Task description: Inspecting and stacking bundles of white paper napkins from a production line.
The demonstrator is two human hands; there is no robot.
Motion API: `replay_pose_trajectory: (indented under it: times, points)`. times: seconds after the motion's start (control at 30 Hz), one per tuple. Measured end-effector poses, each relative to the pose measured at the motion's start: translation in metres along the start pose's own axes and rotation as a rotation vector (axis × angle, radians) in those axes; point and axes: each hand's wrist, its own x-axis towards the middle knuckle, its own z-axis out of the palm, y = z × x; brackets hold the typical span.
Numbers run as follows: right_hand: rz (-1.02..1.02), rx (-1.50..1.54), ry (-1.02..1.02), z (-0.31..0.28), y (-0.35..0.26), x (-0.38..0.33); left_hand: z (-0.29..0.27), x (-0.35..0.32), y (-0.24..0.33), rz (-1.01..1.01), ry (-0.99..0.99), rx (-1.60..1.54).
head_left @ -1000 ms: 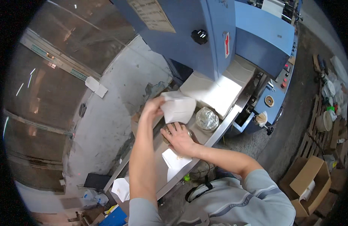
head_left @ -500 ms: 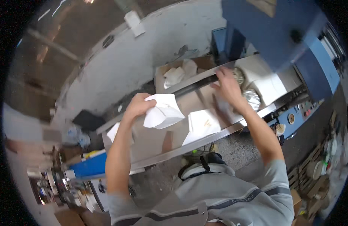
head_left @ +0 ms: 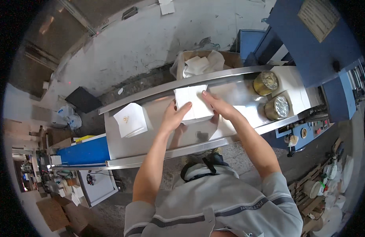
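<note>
Both hands are on a stack of white paper sheets (head_left: 195, 96) above the metal table. My left hand (head_left: 174, 117) is closed on its left side, thumb on top. My right hand (head_left: 220, 106) grips the right side, its thumb resting on the upper face; its other fingers are mostly hidden. To the left lies another white paper stack (head_left: 131, 121) with a small brownish mark. More white paper (head_left: 228, 128) lies on the table beneath my right forearm, partly covered by it.
Two foil-topped round tins (head_left: 265, 83) stand on the metal table (head_left: 158, 148) at the right, beside white sheets (head_left: 290, 85) near a blue machine (head_left: 315, 43). Behind the raised metal rail (head_left: 150, 93) is a cardboard box (head_left: 232, 59) holding crumpled paper. A blue panel (head_left: 85, 152) adjoins the table's left end.
My right hand has come back from the far right side of the table to the paper stack. My left hand now holds the stack together with it. The view has shifted.
</note>
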Motion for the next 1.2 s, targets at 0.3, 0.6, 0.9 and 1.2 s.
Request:
replay_pose_trajectory:
  times: [0.3, 0.6, 0.9, 1.2]
  points:
    - [-0.294, -0.012, 0.125, 0.013, 0.018, 0.014, -0.006, 0.003, -0.007, 0.019, -0.037, -0.072]
    - [-0.266, 0.1, 0.099, 0.011, 0.012, 0.004, -0.003, 0.005, -0.003, -0.006, -0.038, -0.101]
    - [-0.343, 0.045, 0.031, 0.009, 0.014, 0.006, 0.0, 0.01, -0.006, 0.017, -0.029, -0.066]
    - [-0.476, -0.309, 0.222, 0.021, 0.017, 0.005, 0.002, 0.012, -0.009, 0.063, -0.025, -0.007]
